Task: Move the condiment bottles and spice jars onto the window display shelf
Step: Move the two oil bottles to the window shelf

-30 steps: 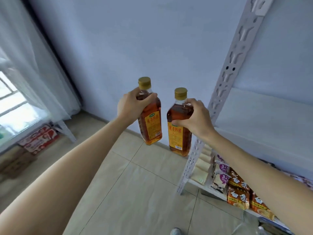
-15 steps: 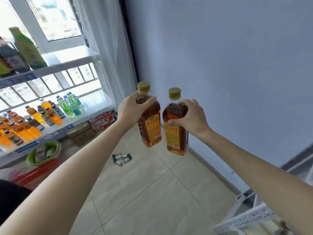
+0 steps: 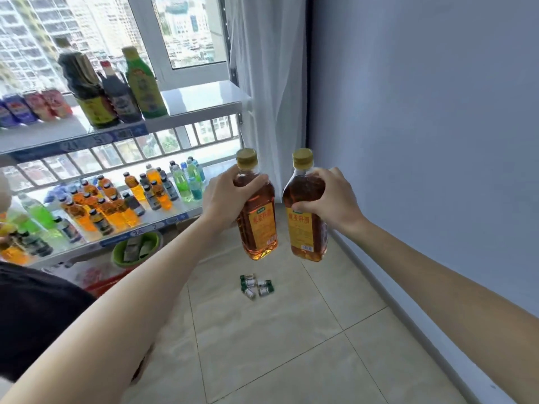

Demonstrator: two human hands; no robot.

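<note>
I hold two amber condiment bottles with gold caps and orange labels out in front of me, above the tiled floor. My left hand grips the shoulder of the left bottle. My right hand grips the shoulder of the right bottle. The window display shelf stands to the left by the window. Its upper board carries three tall bottles, with bare room to their right.
The lower shelf board is packed with several small drink bottles. A green basin sits under it. Several small green-capped jars lie on the floor ahead. A white curtain hangs in the corner; a blue-grey wall runs along the right.
My view has swung left from the white metal rack to the window shelf. Both hands keep the same grip on their bottles, carried along with the turn.
</note>
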